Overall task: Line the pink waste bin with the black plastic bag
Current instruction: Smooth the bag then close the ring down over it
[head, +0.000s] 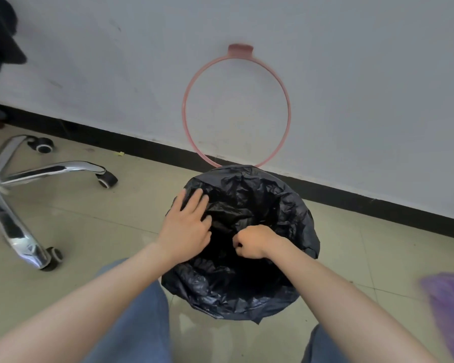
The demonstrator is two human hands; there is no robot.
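The black plastic bag [260, 205] is draped over the whole waste bin on the floor, so the pink bin body is hidden under it. A pink ring [236, 106], flipped up from the bin's far edge, leans against the wall. My left hand [186, 226] lies flat with fingers spread on the bag's left rim. My right hand [252, 243] is closed in a fist, pinching the bag's plastic near the middle of the opening.
A chrome office chair base [19, 179] with black castors stands on the tiled floor to the left. The white wall with a black skirting board runs behind the bin. A blurred purple object [448, 310] sits at the right edge. My jeans-clad knees are below.
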